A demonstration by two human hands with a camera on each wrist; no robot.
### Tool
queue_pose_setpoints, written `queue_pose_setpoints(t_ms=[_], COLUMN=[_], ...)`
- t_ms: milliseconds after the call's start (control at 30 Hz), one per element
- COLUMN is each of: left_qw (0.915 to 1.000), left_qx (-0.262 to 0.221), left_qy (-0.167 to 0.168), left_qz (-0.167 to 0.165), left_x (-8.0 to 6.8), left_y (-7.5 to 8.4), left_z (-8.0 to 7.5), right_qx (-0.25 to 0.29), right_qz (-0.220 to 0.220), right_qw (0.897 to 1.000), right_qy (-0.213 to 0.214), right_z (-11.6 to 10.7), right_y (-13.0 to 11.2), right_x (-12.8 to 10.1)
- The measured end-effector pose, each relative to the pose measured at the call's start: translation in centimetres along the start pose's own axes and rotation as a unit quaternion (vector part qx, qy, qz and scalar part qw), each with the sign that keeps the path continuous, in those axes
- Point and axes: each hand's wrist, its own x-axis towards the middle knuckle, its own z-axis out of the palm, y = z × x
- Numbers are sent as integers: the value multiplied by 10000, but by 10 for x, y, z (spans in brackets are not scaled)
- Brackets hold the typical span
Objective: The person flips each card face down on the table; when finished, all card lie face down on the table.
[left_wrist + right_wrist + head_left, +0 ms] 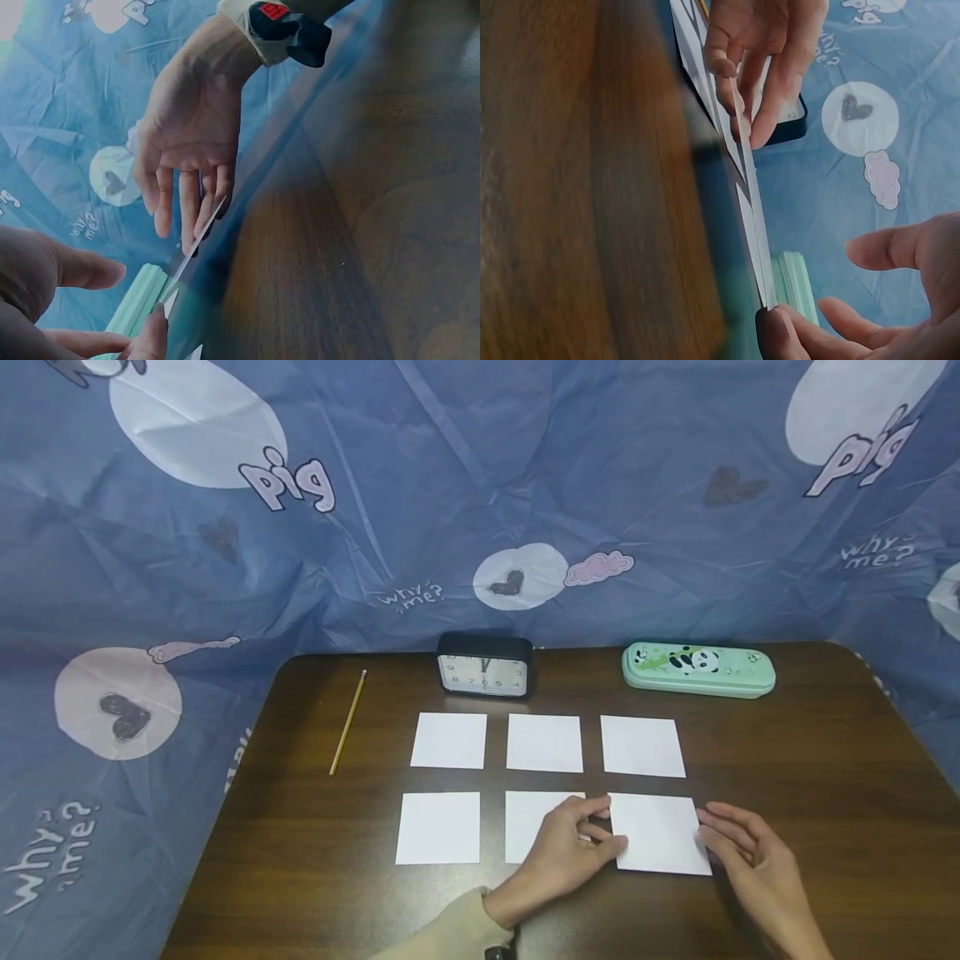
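Note:
A white paper card [660,833] lies between my two hands at the front right of several similar cards. My left hand [567,843] reaches over the front middle card [525,827], partly hiding it, and touches the held card's left edge with thumb and fingertips. On the opposite edge, my right hand [753,856] touches with thumb and fingertips, its fingers fairly straight. Seen edge-on in the right wrist view, the card [754,217] spans from one hand's fingertips to the other's, close over the table. In the left wrist view, the thumb and fingers of the left hand [67,292] stand apart.
More white cards stand in two rows, including a back right card [642,746] and a front left card [438,828]. Behind them are a black clock [484,667] and a green panda pencil case [699,670]. A yellow pencil [348,722] lies at left on the brown table [285,893].

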Motion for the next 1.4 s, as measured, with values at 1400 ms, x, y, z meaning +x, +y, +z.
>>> queue_pose_setpoints(t_ms=[1400], left_qw=[9988], left_qx=[347], left_qy=[-315], left_qz=[-141], left_x=[-5], left_y=[-1], left_z=[2], right_qx=[-25], right_qz=[142], right_qw=[9994], right_qy=[-301], right_z=[-5], right_y=[7], right_x=[6])
